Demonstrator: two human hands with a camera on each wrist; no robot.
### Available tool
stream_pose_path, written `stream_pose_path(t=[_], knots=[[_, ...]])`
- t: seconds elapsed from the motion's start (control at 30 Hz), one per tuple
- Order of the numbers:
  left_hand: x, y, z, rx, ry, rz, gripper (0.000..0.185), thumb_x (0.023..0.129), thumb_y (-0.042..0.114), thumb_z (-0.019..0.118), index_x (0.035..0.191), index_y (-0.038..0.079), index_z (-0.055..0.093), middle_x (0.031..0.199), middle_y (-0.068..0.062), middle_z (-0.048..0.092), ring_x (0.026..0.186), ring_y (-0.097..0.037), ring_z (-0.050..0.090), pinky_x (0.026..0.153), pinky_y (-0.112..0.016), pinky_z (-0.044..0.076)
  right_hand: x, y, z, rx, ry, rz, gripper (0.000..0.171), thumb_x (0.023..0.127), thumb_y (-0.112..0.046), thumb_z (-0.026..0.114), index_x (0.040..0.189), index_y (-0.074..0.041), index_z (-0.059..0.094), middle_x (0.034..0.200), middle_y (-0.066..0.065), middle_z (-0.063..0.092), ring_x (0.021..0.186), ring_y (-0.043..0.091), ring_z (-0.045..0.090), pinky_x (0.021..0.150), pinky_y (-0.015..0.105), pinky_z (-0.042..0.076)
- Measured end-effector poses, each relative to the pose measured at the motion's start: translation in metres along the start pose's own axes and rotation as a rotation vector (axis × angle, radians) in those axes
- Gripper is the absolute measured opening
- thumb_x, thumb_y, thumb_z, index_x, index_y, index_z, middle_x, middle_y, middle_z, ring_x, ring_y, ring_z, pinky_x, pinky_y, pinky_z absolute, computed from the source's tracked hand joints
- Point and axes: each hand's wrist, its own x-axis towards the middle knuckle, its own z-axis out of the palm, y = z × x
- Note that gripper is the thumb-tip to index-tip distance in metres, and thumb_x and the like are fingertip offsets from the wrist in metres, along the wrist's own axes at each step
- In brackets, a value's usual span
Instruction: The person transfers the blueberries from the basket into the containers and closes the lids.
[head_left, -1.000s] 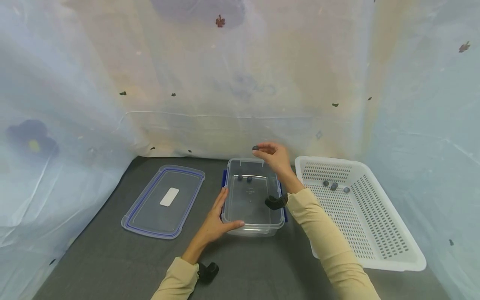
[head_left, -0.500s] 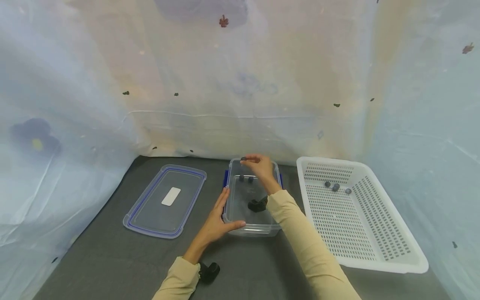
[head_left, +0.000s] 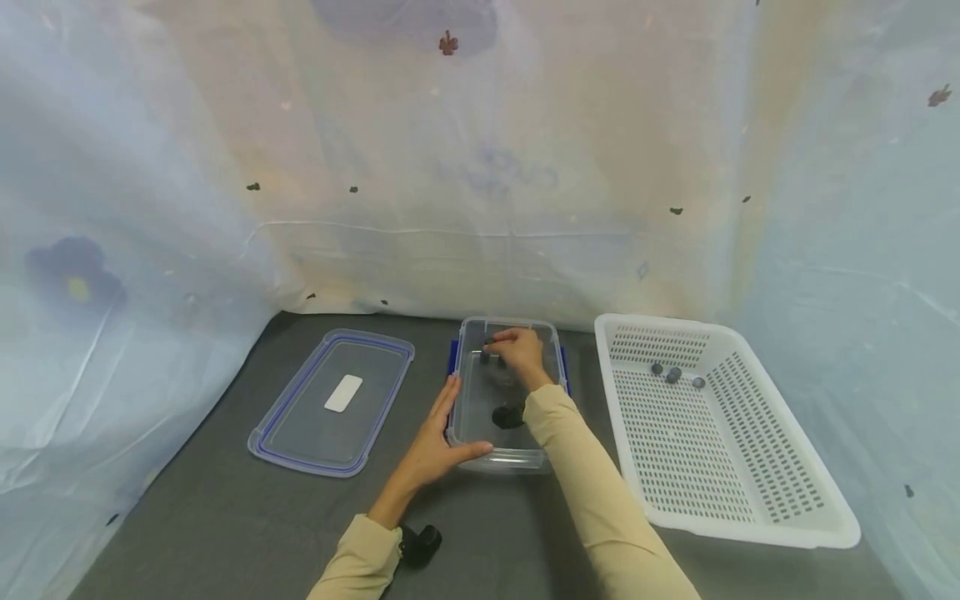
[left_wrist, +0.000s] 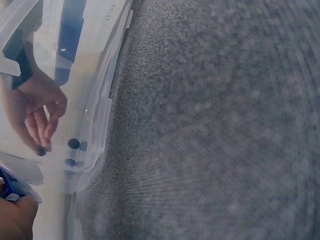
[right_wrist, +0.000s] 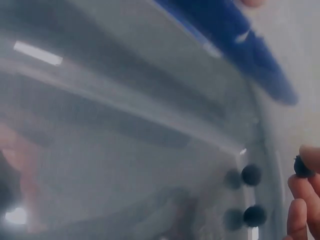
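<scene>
A clear plastic food container (head_left: 476,421) with blue side latches stands uncovered on the dark cloth. My left hand (head_left: 429,448) braces its near left corner, straight fingers along the side and thumb at the front rim. Over the far half of the container, my right hand (head_left: 521,354) pinches a blueberry (right_wrist: 301,167) between thumb and fingertips. Two more blueberries (right_wrist: 251,174) lie on the container's floor near its far end, partly behind the right hand in the head view; the left wrist view shows them through the clear wall.
To the left lies a clear lid (head_left: 296,425) with a blue seal and a white label (head_left: 343,393). A white perforated basket (head_left: 828,500) stands on the right, with several blueberries (head_left: 673,376) towards its far end. A patterned sheet (head_left: 495,192) hangs behind and at both sides.
My right hand has moved left and down with the pinched blueberry, from above the container's far right edge to over its inside. The left hand stays at the corner.
</scene>
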Motion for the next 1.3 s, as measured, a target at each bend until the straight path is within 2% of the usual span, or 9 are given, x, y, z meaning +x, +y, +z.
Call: stream_pose_path(t=[0.1,0.27,0.43,0.6,0.7,0.87,1.07,1.3], knots=[[0.0,0.0,0.0,-0.001,0.0,0.002,0.11,0.074,0.038,0.085,0.156,0.009,0.016,0.161,-0.013,0.006,0.144,-0.035,0.009,0.109,-0.06,0.017,0.001,0.008,-0.001,-0.068,-0.003,-0.003,0.023,0.074,-0.013,0.084,0.093,-0.003,0.075,0.091,0.008,0.073,0.101,0.034,0.058,0.097,0.043,0.041],[0.0,0.0,0.001,0.0,-0.003,0.003,0.11,0.074,0.036,0.085,0.155,0.006,0.017,0.161,-0.013,0.006,0.144,-0.036,0.009,0.109,-0.061,0.017,-0.001,0.015,-0.003,-0.149,-0.023,0.002,0.02,0.073,-0.013,0.084,0.088,-0.002,0.075,0.089,0.009,0.072,0.106,0.037,0.055,0.101,0.047,0.037],[0.0,0.003,0.001,0.005,0.0,-0.003,0.11,0.074,0.033,0.085,0.155,0.007,0.017,0.161,-0.012,0.006,0.144,-0.035,0.01,0.109,-0.061,0.017,-0.002,0.019,-0.003,-0.2,-0.04,-0.02,0.021,0.072,-0.014,0.086,0.086,-0.002,0.076,0.086,0.008,0.072,0.097,0.033,0.059,0.093,0.044,0.043],[0.0,0.003,0.0,0.01,-0.004,-0.019,0.109,0.074,0.034,0.085,0.156,0.008,0.016,0.162,-0.01,0.006,0.144,-0.032,0.01,0.11,-0.059,0.017,0.0,0.023,-0.001,-0.241,-0.082,-0.017,0.02,0.07,-0.015,0.088,0.083,-0.006,0.077,0.081,0.003,0.072,0.079,0.022,0.061,0.075,0.035,0.049],[0.001,0.003,0.0,0.01,-0.005,-0.028,0.109,0.074,0.035,0.085,0.156,0.01,0.016,0.162,-0.009,0.006,0.144,-0.031,0.01,0.11,-0.058,0.017,0.001,0.024,0.0,-0.239,-0.1,-0.013,0.02,0.07,-0.014,0.088,0.083,-0.006,0.077,0.078,0.002,0.072,0.071,0.018,0.06,0.068,0.031,0.049],[0.0,0.003,0.0,0.009,-0.002,-0.021,0.109,0.075,0.032,0.085,0.156,0.008,0.017,0.161,-0.011,0.006,0.144,-0.034,0.01,0.109,-0.06,0.018,0.0,0.024,0.0,-0.23,-0.116,-0.02,0.023,0.069,-0.012,0.088,0.087,-0.003,0.076,0.077,0.002,0.072,0.068,0.016,0.06,0.066,0.03,0.049],[-0.001,0.002,-0.001,0.011,-0.001,-0.019,0.106,0.076,0.025,0.085,0.156,0.011,0.017,0.161,-0.011,0.007,0.144,-0.035,0.01,0.109,-0.061,0.017,0.0,0.022,0.0,-0.208,-0.119,-0.012,0.025,0.069,-0.012,0.087,0.089,-0.003,0.076,0.081,0.004,0.072,0.077,0.021,0.064,0.072,0.034,0.051],[-0.002,0.002,0.0,0.014,0.003,-0.022,0.106,0.076,0.026,0.085,0.156,0.012,0.017,0.161,-0.011,0.007,0.144,-0.033,0.01,0.11,-0.06,0.017,0.004,0.018,-0.001,-0.164,-0.093,-0.037,0.024,0.074,-0.018,0.084,0.093,-0.005,0.077,0.093,0.006,0.073,0.099,0.028,0.062,0.09,0.04,0.046]])
